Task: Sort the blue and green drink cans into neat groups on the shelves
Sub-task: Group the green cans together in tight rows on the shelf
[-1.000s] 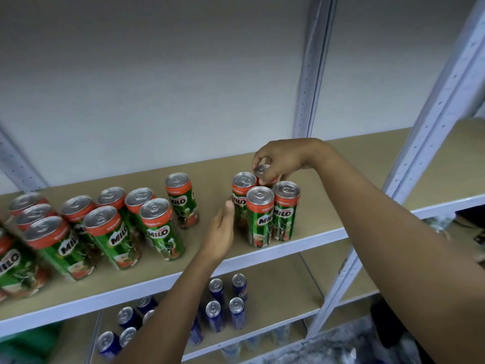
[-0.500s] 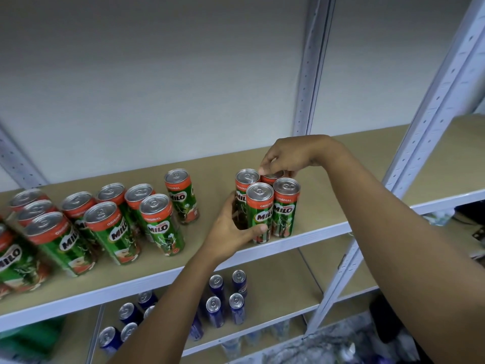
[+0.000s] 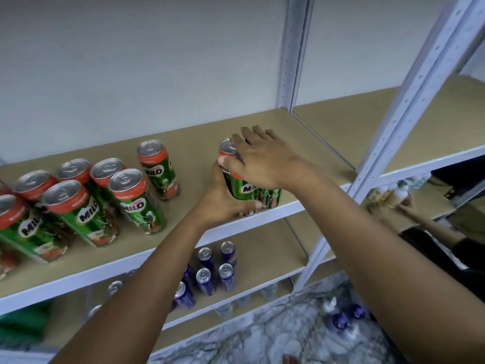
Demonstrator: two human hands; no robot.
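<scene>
Standing on the upper shelf (image 3: 309, 132) at about nine o'clock, a loose crowd of green cans (image 3: 86, 211) leans every which way, silver tops catching the light. One single green can (image 3: 157, 169) stands apart at roughly ten o'clock, upright. Toward the centre, the left hand (image 3: 225, 203) wraps round the front of a tight cluster of green cans (image 3: 252, 190), its fingers curled under and against the near can's side, close to the shelf's front edge. Just above, at around one o'clock of that cluster, the right hand (image 3: 259, 158) lies flat across the can tops, fingers straight and spread, thumb against the rim of the rear can; it presses rather than grips. Down at six o'clock, on the lower shelf (image 3: 267, 256), a small group of blue cans (image 3: 212, 271) stands upright in rough rows, partly hidden behind the left forearm. Over at four o'clock, small bottles (image 3: 388, 193) sit on a neighbouring shelf, blurred.
</scene>
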